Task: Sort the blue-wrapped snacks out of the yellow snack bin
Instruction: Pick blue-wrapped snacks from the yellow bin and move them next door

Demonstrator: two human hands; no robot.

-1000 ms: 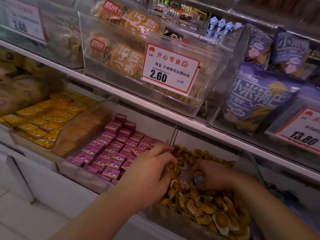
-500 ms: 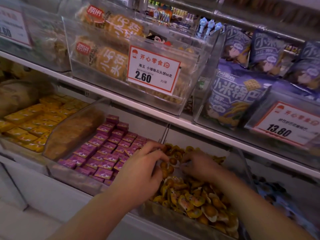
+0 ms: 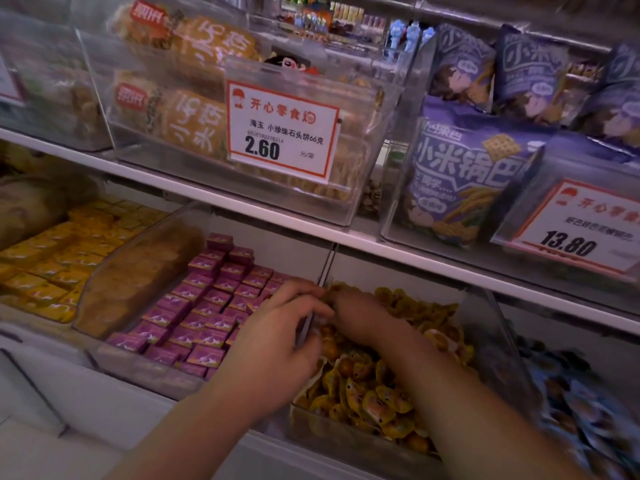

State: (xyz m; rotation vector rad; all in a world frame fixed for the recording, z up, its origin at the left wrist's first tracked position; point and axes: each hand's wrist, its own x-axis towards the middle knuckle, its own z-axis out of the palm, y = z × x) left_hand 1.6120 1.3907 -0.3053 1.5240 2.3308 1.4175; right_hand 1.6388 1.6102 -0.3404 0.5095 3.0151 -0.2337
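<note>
Blue snacks: none visible inside the yellow bin [image 3: 363, 441] right now. If one's left, it's buried or hidden under the hands. The only blue wrappers I can spot are the blurry pile [image 3: 581, 407] just right of the bin, past its clear wall.

Yellow bin: clear tub heaped with yellow snacks [image 3: 377, 393], on the lower shelf, under the 2.60 tag [image 3: 280, 131].

Right hand [image 3: 360, 313]: deep in the bin's back-left corner, palm down, fingers tucked into the pile. Can't tell if it's got anything, fingertips are hidden.

Left hand [image 3: 277, 344]: at the bin's left wall, knuckles up, fingers curled down over the edge toward the snacks, touching or almost touching the right hand. Whether it's holding something, no idea either.

Key relation: both hands meet at the bin's back-left, so my guess is the target is right there under them. The right hand is further in and nearer. Long axis of the target: can't say, it's not showing.

Arms: both forearms come in from the bottom, angling up and converging on that corner. The right one lies across the bin.

Next to the bin: purple packs [image 3: 207, 306] in the tub to the left.

Risk (guess): digging could knock yellow ones over the front edge.
</note>
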